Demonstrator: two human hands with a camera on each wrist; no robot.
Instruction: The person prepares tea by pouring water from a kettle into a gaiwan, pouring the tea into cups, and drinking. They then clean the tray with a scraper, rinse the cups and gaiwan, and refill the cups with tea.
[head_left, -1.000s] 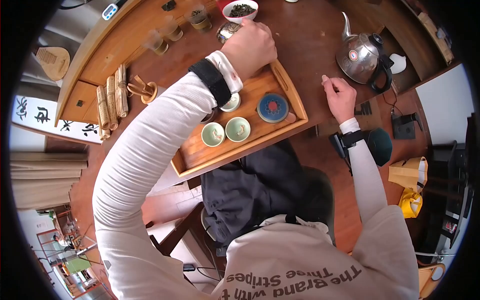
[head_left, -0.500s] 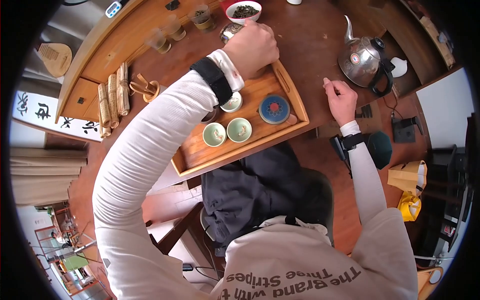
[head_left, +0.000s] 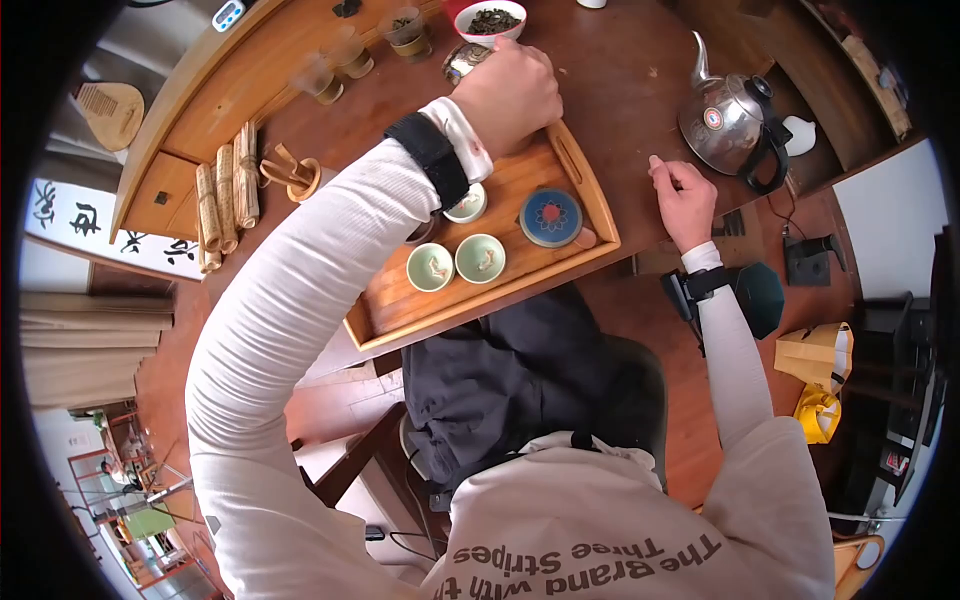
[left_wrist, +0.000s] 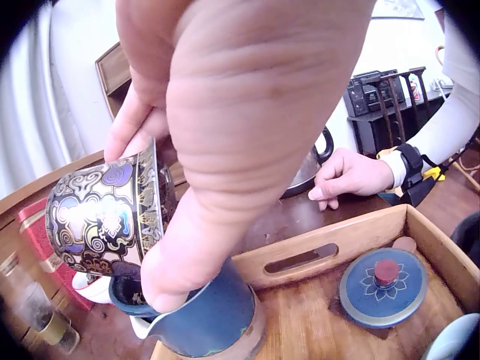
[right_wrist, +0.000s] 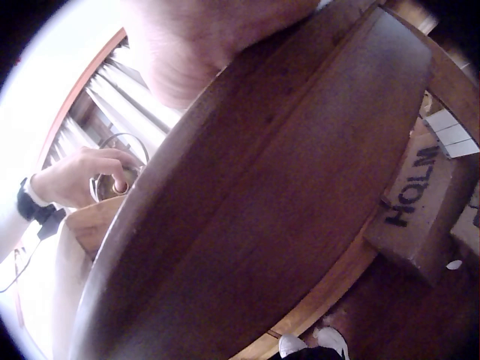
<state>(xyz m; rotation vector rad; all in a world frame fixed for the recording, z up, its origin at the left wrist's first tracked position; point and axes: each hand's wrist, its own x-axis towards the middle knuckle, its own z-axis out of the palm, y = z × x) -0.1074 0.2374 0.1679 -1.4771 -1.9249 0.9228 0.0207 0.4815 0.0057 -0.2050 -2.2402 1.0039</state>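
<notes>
Brown wood was recorded in the table, on which a wooden tray was set. A steel kettle was sited near the right hand, its fingers loosely curled, nothing gripped. Above a blue pitcher, a patterned cup was held tilted, its rim pinched by the left hand. A blue lid was noted in the tray.

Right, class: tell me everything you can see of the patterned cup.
The patterned cup is rounded and shiny, perhaps enamelled or glazed, with purple and white swirls and gold-and-black patterning. It is tipped nearly on its side, just above a small blue bowl. The left hand grips its rim; most of its inside is hidden.
</notes>
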